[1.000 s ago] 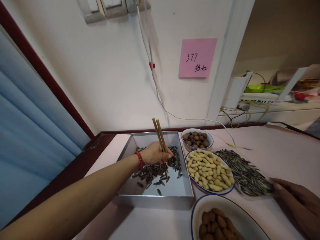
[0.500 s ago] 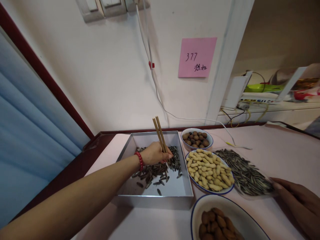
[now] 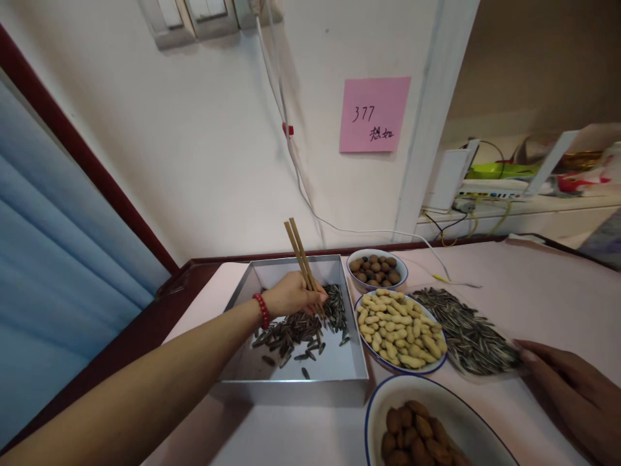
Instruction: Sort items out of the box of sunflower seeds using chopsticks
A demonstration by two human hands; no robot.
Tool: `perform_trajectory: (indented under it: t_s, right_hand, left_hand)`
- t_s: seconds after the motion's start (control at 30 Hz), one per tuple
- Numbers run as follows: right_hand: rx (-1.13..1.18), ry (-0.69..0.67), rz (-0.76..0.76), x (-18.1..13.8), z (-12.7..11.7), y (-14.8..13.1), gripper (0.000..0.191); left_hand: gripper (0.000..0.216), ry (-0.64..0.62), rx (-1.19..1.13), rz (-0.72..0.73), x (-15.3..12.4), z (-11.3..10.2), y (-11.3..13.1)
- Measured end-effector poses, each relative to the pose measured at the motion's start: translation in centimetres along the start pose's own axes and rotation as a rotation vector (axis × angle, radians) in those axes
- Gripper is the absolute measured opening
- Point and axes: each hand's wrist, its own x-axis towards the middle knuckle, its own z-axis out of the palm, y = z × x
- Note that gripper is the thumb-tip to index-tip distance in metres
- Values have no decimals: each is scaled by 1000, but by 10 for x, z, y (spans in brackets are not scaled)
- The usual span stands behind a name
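My left hand point(image 3: 291, 296), with a red bead bracelet on the wrist, is closed around a pair of wooden chopsticks point(image 3: 298, 254). Their tips are down among dark sunflower seeds point(image 3: 295, 329) lying in a grey metal tray point(image 3: 291, 382). My right hand point(image 3: 572, 395) rests flat on the table at the near right. Its fingertips touch the edge of a clear plate of striped sunflower seeds point(image 3: 466, 330), and its fingers lie stretched out.
A plate of peanuts point(image 3: 398, 330) sits between the tray and the striped seeds. Behind it is a small bowl of round brown nuts point(image 3: 376, 268). A plate of almonds point(image 3: 427, 433) stands at the near edge. A white cable point(image 3: 369, 232) runs down the wall onto the table.
The view has shifted slightly, so everything sits a little further left. My left hand with the chopsticks stays in the seeds; my right hand stays by the clear plate.
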Motion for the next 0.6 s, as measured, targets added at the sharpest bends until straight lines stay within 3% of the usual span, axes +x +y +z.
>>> perform_trajectory:
  t_s: [0.17, 0.43, 0.53, 0.6]
  right_hand:
    - [19, 10, -17, -4, -4, -16, 60]
    - [-1, 73, -189, 0, 6, -9, 50]
    - [1, 74, -217, 0, 6, -10, 45]
    - [2, 77, -233, -1, 5, -13, 43]
  left_hand:
    - [28, 16, -62, 19, -13, -11, 17]
    - [27, 107, -217, 51, -30, -27, 57]
    - [18, 109, -271, 82, -27, -15, 83]
    - [16, 89, -301, 130, -20, 4, 103]
